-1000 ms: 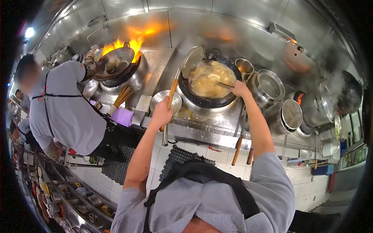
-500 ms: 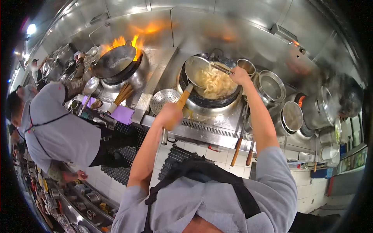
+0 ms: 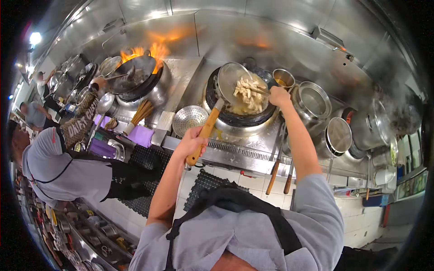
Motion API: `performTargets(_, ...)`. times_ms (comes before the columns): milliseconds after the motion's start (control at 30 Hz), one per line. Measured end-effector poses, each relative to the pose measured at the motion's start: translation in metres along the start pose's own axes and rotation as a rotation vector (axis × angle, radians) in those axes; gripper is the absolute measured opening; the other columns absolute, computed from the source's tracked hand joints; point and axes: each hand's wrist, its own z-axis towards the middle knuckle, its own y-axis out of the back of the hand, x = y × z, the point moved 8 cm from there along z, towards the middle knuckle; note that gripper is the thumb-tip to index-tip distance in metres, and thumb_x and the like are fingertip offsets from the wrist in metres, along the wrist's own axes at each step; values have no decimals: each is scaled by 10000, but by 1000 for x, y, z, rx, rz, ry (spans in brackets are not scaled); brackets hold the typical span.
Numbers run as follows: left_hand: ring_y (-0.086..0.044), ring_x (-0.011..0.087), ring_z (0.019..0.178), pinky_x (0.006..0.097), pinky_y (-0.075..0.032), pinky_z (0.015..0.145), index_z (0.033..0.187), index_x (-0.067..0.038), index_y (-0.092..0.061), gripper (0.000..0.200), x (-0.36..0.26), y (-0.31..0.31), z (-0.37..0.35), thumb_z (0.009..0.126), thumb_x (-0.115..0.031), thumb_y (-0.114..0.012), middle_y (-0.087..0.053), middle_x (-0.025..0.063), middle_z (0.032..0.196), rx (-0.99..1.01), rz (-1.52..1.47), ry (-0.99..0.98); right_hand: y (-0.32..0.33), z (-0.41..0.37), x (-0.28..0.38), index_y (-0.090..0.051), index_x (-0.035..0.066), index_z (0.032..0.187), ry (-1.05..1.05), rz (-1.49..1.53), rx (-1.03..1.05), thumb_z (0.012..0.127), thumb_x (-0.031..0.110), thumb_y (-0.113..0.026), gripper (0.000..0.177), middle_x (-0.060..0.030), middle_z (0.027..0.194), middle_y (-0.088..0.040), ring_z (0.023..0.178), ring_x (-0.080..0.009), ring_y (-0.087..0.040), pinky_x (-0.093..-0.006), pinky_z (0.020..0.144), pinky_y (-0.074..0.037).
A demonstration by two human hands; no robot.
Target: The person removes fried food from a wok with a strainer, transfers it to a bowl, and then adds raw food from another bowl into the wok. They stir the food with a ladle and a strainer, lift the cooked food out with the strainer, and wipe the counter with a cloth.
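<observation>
The wooden handle of a round mesh strainer (image 3: 227,80) is gripped in my left hand (image 3: 192,143), its fingers wrapped round it. The strainer's bowl tilts over the wok (image 3: 219,113) on the burner. Pale food strips (image 3: 248,95) lie heaped at the strainer's right side, above yellowish liquid. My right hand (image 3: 279,96) is closed on metal tongs (image 3: 259,91), whose tips reach into the strips. Beside my left hand sits a perforated ladle (image 3: 187,119) on the stove edge. A small metal pot (image 3: 284,78) with brown liquid stands just beyond my right hand.
On the left, a co-worker (image 3: 63,162) works at another wok (image 3: 135,74) with flames behind it. A bamboo brush (image 3: 142,111) and purple cloth (image 3: 140,136) lie between the stations. Metal pots (image 3: 313,101) and a steaming stockpot (image 3: 368,126) stand right. Wooden-handled tools (image 3: 274,177) overhang the front edge.
The strips are now more heaped at the strainer, which has shifted slightly right. My right hand has lowered a little. The co-worker's arm has moved, and a ladle now shows in the other wok.
</observation>
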Motion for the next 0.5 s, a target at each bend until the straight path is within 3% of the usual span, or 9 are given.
performTargets(233, -522, 136, 459, 288, -428, 418, 1210, 28, -514, 432, -24, 8, -17, 779, 4, -525, -521, 50, 696, -194, 248, -147, 13, 4, 17, -703, 122, 1076, -5, 30, -50, 836, 226, -555, 301, -185, 1076, -684, 1051, -353, -642, -458, 890, -508)
performTargets(333, -504, 105, 466, 285, -428, 410, 1317, 12, -495, 535, -34, 11, -14, 782, 8, -502, -533, 26, 682, -249, 377, -195, 20, 8, 23, -696, 81, 1045, 11, 78, -77, 838, 259, -584, 295, -188, 1041, -690, 1020, -364, -648, -465, 877, -510)
performTargets(467, -504, 104, 459, 277, -421, 403, 1349, 55, -456, 569, -40, 12, -9, 784, 14, -504, -551, 44, 720, -229, 391, -229, 25, 6, 40, -693, 5, 1001, 127, 73, -16, 843, 190, -608, 258, -217, 1088, -677, 1038, -379, -649, -453, 870, -525)
performTargets(500, -514, 114, 462, 287, -425, 416, 1282, 45, -485, 507, -48, 14, -6, 776, 13, -508, -546, 46, 703, -252, 417, -238, 30, 14, 38, -689, 25, 1029, 105, 71, -29, 836, 213, -615, 280, -207, 1082, -679, 1033, -375, -648, -459, 871, -521)
